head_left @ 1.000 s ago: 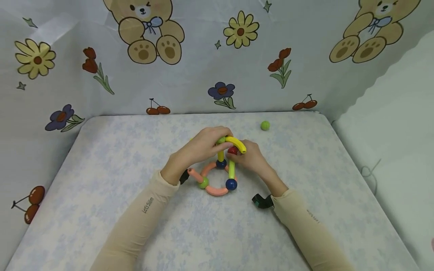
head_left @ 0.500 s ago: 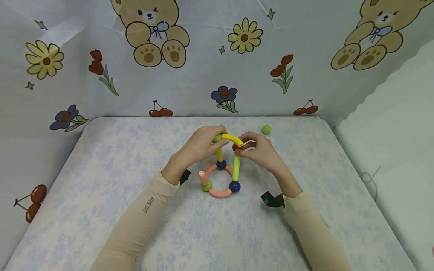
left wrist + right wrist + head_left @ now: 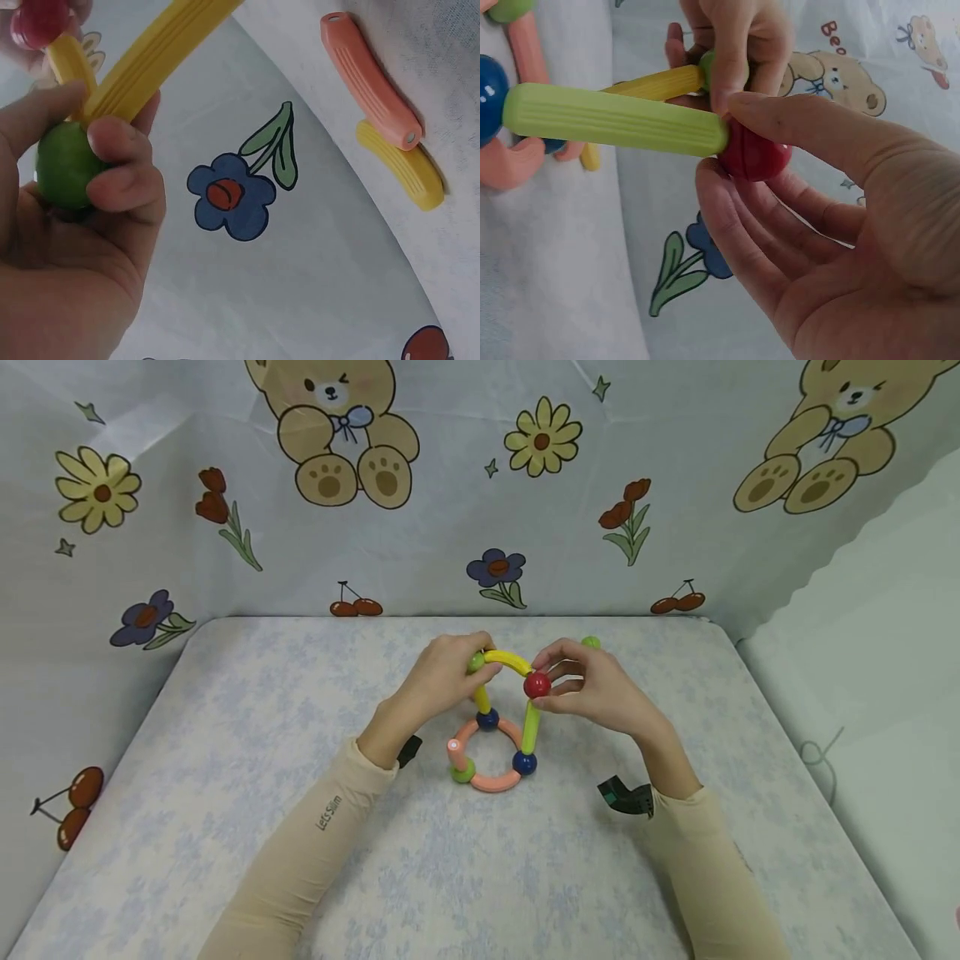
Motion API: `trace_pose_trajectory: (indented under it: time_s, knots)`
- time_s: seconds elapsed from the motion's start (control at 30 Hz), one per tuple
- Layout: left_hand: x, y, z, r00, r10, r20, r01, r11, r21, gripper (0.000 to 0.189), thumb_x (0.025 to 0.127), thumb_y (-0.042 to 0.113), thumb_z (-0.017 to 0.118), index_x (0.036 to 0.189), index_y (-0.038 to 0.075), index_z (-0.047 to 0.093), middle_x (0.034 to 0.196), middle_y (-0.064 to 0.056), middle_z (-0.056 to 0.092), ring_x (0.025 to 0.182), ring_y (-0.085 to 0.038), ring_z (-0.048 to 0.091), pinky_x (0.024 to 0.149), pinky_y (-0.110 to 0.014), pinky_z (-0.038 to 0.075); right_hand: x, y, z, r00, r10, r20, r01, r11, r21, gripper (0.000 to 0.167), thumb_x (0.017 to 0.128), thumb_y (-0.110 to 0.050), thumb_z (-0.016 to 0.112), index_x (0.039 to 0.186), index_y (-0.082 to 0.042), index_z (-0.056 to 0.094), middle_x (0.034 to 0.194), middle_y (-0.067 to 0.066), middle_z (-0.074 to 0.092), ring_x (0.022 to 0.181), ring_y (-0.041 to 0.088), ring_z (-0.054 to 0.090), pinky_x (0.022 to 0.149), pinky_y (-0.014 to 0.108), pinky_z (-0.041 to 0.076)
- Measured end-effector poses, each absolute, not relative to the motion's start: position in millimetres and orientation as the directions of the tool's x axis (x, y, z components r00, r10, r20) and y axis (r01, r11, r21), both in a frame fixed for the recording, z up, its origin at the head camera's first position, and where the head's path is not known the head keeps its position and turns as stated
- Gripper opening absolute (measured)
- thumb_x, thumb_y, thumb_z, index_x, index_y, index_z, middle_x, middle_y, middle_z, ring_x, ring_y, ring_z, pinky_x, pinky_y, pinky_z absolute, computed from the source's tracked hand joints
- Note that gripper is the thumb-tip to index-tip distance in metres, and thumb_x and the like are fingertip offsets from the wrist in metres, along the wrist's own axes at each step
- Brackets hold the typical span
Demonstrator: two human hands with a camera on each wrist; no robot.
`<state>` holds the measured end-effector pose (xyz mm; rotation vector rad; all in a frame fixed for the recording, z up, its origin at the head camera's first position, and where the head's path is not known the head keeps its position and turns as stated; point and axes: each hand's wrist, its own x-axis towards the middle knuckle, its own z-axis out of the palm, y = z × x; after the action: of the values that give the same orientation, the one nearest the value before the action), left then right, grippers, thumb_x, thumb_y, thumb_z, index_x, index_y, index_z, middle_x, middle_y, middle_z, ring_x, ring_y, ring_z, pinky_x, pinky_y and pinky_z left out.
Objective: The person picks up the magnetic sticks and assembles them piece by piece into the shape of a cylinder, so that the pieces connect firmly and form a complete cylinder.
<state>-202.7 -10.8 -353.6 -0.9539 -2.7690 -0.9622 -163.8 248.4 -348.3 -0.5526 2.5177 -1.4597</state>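
A magnetic stick-and-ball build stands mid-table, its base a ring of pink curved sticks joined by blue balls and a green ball. My left hand grips an upper green ball, from which a yellow stick runs down to the rear blue ball. A curved yellow stick arches from that ball to a red ball. Thumb and fingers of my right hand pinch the red ball, which tops a light green stick. That stick leans outward slightly.
A loose green ball lies at the back right, partly hidden by my right hand. In the left wrist view a pink stick and a yellow stick lie on the table. A patterned cloth hangs behind.
My right hand has moved right and slightly up with the red ball, and the light green stick tilts with it. The arch's free end now meets the red ball. My left hand keeps its grip.
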Motion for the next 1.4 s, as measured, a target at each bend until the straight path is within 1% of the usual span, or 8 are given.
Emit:
trace_pose_trajectory:
  time_s: [0.17,0.33,0.5,0.63,0.87,1.07,1.2,1.4]
  knots:
    - [-201,-10,-351,-0.771,0.587,0.247,0.611,0.574,0.544,0.018,0.102,0.025,0.073,0.107,0.008,0.072,0.074,-0.002,0.062,0.062,-0.015,0.052,0.058,-0.026,0.040,-157,248,-338,-0.903,-0.429,0.023,-0.251,0.483,-0.839,0.057,0.082,-0.010,0.091,0.129,-0.005,0.059,0.118,0.011,0.066,0.105,0.027,0.069,0.088,0.039,0.063]
    - [-201,-10,-352,-0.760,0.602,0.245,0.615,0.545,0.570,0.018,0.099,0.023,0.076,0.107,0.008,0.071,0.075,-0.002,0.063,0.063,-0.015,0.052,0.059,-0.027,0.042,-157,248,-341,-0.886,-0.457,-0.079,-0.201,0.533,-0.822,0.062,0.082,-0.014,0.093,0.133,-0.006,0.057,0.114,0.010,0.073,0.105,0.026,0.071,0.088,0.039,0.063]
    - [-204,-16,-354,-0.763,0.615,0.202,0.580,0.511,0.635,0.025,0.094,0.019,0.082,0.113,0.008,0.069,0.082,-0.003,0.067,0.069,-0.017,0.056,0.064,-0.028,0.048,-163,245,-351,-0.871,-0.469,-0.148,-0.188,0.596,-0.781,0.049,0.084,-0.019,0.091,0.124,-0.008,0.064,0.113,0.006,0.075,0.106,0.024,0.072,0.088,0.038,0.063]
    - [-207,-24,-350,-0.753,0.636,0.171,0.547,0.460,0.699,0.035,0.090,0.011,0.085,0.121,0.010,0.069,0.092,-0.004,0.072,0.076,-0.017,0.064,0.071,-0.031,0.055,-164,243,-353,-0.884,-0.458,-0.095,-0.238,0.615,-0.751,0.039,0.085,-0.018,0.091,0.117,-0.010,0.070,0.109,0.004,0.075,0.103,0.022,0.073,0.087,0.040,0.063]
    - [-209,-35,-342,-0.750,0.652,0.111,0.489,0.434,0.756,0.048,0.088,0.004,0.085,0.131,0.012,0.066,0.104,-0.005,0.076,0.087,-0.017,0.071,0.078,-0.033,0.059,-160,241,-349,-0.923,-0.382,0.040,-0.305,0.665,-0.682,0.041,0.083,-0.015,0.092,0.117,-0.009,0.071,0.110,0.007,0.076,0.103,0.024,0.074,0.087,0.046,0.062]
    - [-206,-32,-341,-0.779,0.619,0.096,0.452,0.449,0.771,0.044,0.089,0.003,0.083,0.131,0.006,0.067,0.104,-0.008,0.078,0.080,-0.015,0.074,0.073,-0.031,0.061,-158,238,-350,-0.930,-0.336,0.146,-0.345,0.672,-0.655,0.044,0.082,-0.009,0.092,0.120,-0.008,0.070,0.110,0.010,0.075,0.098,0.025,0.076,0.080,0.038,0.064]
    - [-205,-27,-344,-0.798,0.590,0.125,0.464,0.468,0.752,0.039,0.091,0.004,0.082,0.128,0.003,0.069,0.102,-0.009,0.077,0.078,-0.015,0.072,0.072,-0.029,0.061,-158,239,-351,-0.923,-0.335,0.189,-0.375,0.675,-0.636,0.045,0.082,-0.008,0.092,0.121,-0.008,0.069,0.111,0.009,0.075,0.095,0.025,0.077,0.079,0.039,0.064]
    - [-208,-23,-352,-0.802,0.569,0.183,0.484,0.439,0.757,0.043,0.092,0.007,0.082,0.132,0.004,0.068,0.107,-0.010,0.076,0.085,-0.016,0.072,0.077,-0.030,0.061,-162,244,-352,-0.919,-0.325,0.226,-0.394,0.719,-0.572,0.047,0.083,-0.007,0.091,0.122,-0.006,0.067,0.113,0.013,0.075,0.100,0.033,0.075,0.080,0.044,0.064]
